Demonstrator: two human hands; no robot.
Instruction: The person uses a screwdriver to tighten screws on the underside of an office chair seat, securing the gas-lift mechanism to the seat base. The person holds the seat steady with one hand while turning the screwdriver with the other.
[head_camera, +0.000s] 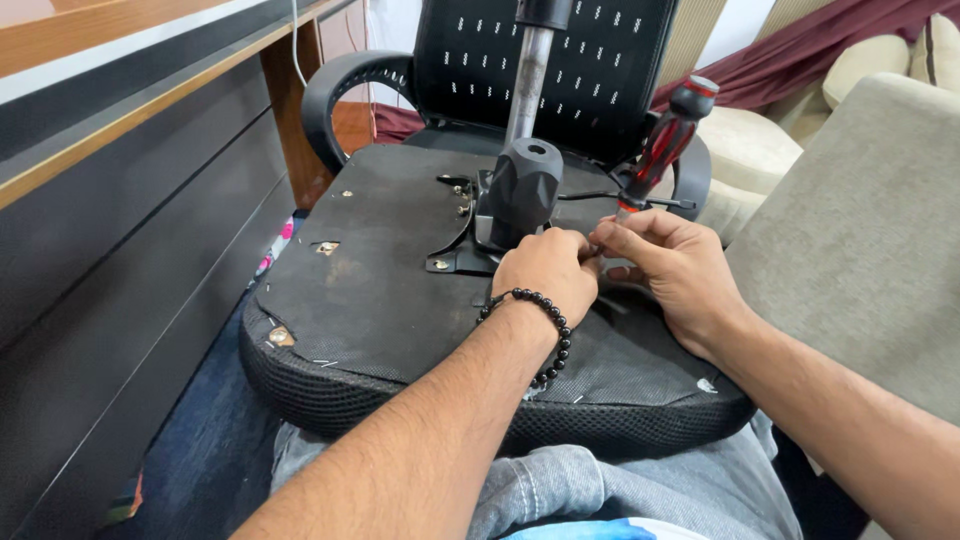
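- Two hands work on an upturned office chair seat (400, 290) resting across the person's lap.
- Right hand (672, 270) steadies a red-and-black screwdriver (662, 150) standing by the black mechanism plate (470, 240).
- Left hand (552, 272), grip pressed together, seems to pinch a small fastener, too small to tell.
- Judged: fastening stage; next calls for seating the tip squarely.

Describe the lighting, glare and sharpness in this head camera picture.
Head view: soft, even daylight and weak shadows; mild glare on the metal column; the left hand, right hand and screwdriver are sharp; wide-angle stretch bends the desk edge.
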